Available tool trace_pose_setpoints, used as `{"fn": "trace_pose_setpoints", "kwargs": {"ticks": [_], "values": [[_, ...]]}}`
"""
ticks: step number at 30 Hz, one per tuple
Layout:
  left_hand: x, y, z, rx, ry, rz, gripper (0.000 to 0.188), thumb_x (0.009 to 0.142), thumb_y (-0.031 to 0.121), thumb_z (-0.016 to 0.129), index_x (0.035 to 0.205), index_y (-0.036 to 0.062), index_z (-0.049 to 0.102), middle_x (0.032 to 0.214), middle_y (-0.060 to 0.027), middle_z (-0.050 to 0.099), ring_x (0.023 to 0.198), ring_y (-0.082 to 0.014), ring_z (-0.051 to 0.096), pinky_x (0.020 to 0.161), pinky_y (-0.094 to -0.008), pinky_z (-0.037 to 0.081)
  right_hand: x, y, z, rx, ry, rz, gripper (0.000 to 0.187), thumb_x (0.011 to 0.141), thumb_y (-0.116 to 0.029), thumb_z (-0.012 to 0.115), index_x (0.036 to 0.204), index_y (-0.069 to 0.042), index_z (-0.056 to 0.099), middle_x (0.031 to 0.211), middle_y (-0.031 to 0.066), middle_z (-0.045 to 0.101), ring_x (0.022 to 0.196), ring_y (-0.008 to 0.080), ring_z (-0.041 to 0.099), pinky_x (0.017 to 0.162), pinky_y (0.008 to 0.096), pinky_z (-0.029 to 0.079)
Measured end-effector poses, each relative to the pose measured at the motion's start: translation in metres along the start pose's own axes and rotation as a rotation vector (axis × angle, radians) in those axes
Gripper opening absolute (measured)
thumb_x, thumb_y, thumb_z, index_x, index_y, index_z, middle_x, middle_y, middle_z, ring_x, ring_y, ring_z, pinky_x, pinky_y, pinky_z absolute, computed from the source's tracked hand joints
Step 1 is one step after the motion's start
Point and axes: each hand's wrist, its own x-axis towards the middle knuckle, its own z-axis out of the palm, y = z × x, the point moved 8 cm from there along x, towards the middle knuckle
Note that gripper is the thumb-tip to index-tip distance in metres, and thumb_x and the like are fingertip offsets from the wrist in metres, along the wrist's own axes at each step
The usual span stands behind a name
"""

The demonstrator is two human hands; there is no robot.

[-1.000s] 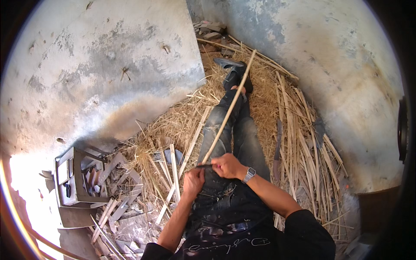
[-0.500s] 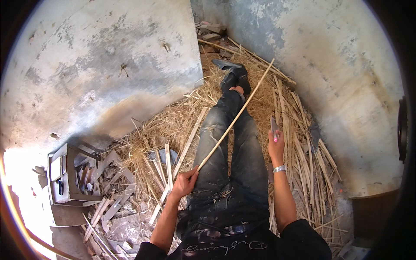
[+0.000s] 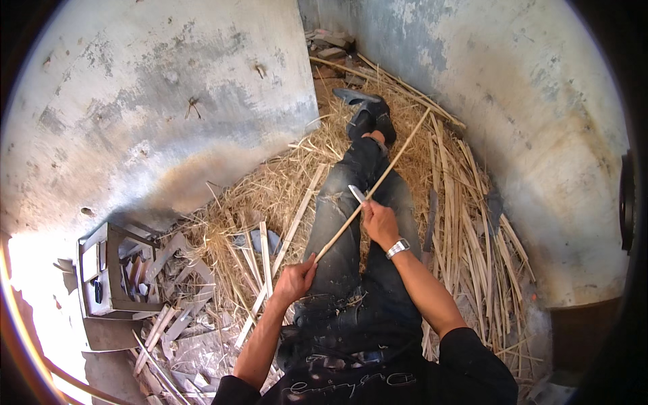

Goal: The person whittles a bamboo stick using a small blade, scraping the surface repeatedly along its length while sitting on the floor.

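Over my remote feed, I see the left hand [image 3: 295, 281] curled tight just outside the left thigh [image 3: 332, 233], fingers bent; the right hand [image 3: 380, 223], also clenched, is inward of that thigh and farther forward, its forearm [image 3: 426, 289] angling inward.

Rough, makeshift workshop by look of it: you work in corner of two bare walls [image 3: 169, 101], plaster blotched, stained and flaking. Straw-coloured shavings [image 3: 270, 179] lie thick around your outstretched legs [image 3: 329, 219]. Long split strips [image 3: 466, 229] heap along right-hand wall; loose slats [image 3: 266, 253] lie at left. Rubble [image 3: 331, 52] fills far corner; battered box-like frame [image 3: 91, 263] stands beside scraps [image 3: 196, 302]. Knife [image 3: 356, 194] in your right hand [image 3: 380, 224], slim pale rod [image 3: 399, 154] in left hand [image 3: 291, 282].
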Motion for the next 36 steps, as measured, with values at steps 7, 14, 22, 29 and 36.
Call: {"fn": "trace_pose_setpoints", "kwargs": {"ticks": [7,14,22,29,36], "values": [[0.002,0.004,0.005,0.025,-0.038,-0.105,0.034,0.101,0.018,0.067,0.129,-0.0006,0.071,0.074,-0.0306,0.064,0.07,-0.0448,0.07,0.064,-0.0472,0.054,-0.029,0.005,0.016,0.061,-0.107,-0.014,0.043,0.108,-0.031,0.056,0.076,-0.001,0.061,0.066,0.0258,0.061,0.061,0.048,0.061,0.054,0.0552,0.046],[0.006,-0.002,0.012,-0.038,-0.008,-0.173,0.034,0.1,0.02,0.069,0.126,-0.0006,0.072,0.074,-0.0316,0.064,0.073,-0.0413,0.073,0.066,-0.0451,0.055,-0.068,-0.029,0.036,0.34,-0.369,0.076,0.045,0.109,-0.032,0.055,0.081,0.003,0.064,0.065,0.0249,0.057,0.058,0.0394,0.064,0.055,0.0466,0.044],[0.003,-0.007,0.01,-0.115,0.04,-0.174,0.035,0.099,0.02,0.071,0.126,-0.0017,0.072,0.074,-0.033,0.064,0.065,-0.0346,0.073,0.065,-0.0399,0.055,-0.052,-0.03,0.031,0.298,-0.527,-0.005,0.045,0.108,-0.034,0.054,0.081,0.0,0.065,0.071,0.0278,0.062,0.066,0.0493,0.062,0.058,0.0523,0.046],[0.003,0.001,0.011,-0.078,0.11,-0.122,0.036,0.099,0.021,0.072,0.123,-0.0057,0.072,0.066,-0.0299,0.06,0.054,-0.0253,0.068,0.057,-0.0393,0.05,-0.062,-0.048,0.031,0.318,-0.334,0.032,0.043,0.108,-0.032,0.053,0.084,0.0,0.068,0.071,0.0273,0.063,0.066,0.0487,0.063,0.058,0.0539,0.047],[-0.002,-0.006,0.022,-0.182,0.1,-0.242,0.036,0.099,0.02,0.072,0.125,-0.0046,0.072,0.078,-0.0313,0.069,0.067,-0.0198,0.073,0.065,-0.0366,0.054,-0.071,-0.045,0.033,0.364,-0.518,-0.025,0.047,0.109,-0.033,0.052,0.08,0.002,0.066,0.071,0.0282,0.061,0.059,0.0464,0.061,0.057,0.052,0.046]]}}
